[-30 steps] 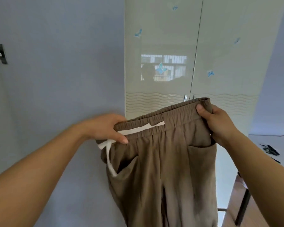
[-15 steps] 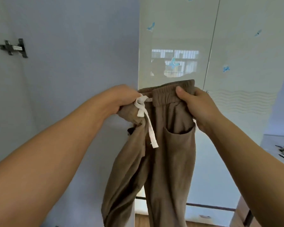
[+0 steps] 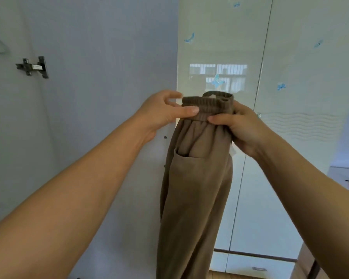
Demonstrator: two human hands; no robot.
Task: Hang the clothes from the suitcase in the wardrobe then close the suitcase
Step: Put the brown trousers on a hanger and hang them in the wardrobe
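The left hand [image 3: 161, 113] pinches the waistband of the trousers [image 3: 195, 178]: its thumb lies flat across the front of the ribbed elastic, and the fingers reach round behind the band's left end, partly hidden by the cloth. The right hand [image 3: 240, 129] grips the same waistband from the other side, thumb pressed on the front just below the elastic and fingers curled round the bunched right edge. The two thumbs nearly meet, tip towards tip, with a small gap between them.

The trousers are brown and folded lengthwise, so the waistband is doubled up into a short band between the hands (a loop of it sticks up behind). Below the hands the cloth hangs straight down in a narrow column and runs out of view at the bottom. A patch pocket faces the camera, just under the left thumb. A bit of white, a cord or label, peeks out under the right hand; which it is I cannot tell.

Behind the trousers stands the open wardrobe door [image 3: 101, 77], plain grey, with a metal hinge [image 3: 33, 67] at upper left. To the right are glossy pale doors [image 3: 290, 137] printed with small blue butterflies and a wave pattern, reflecting a window.
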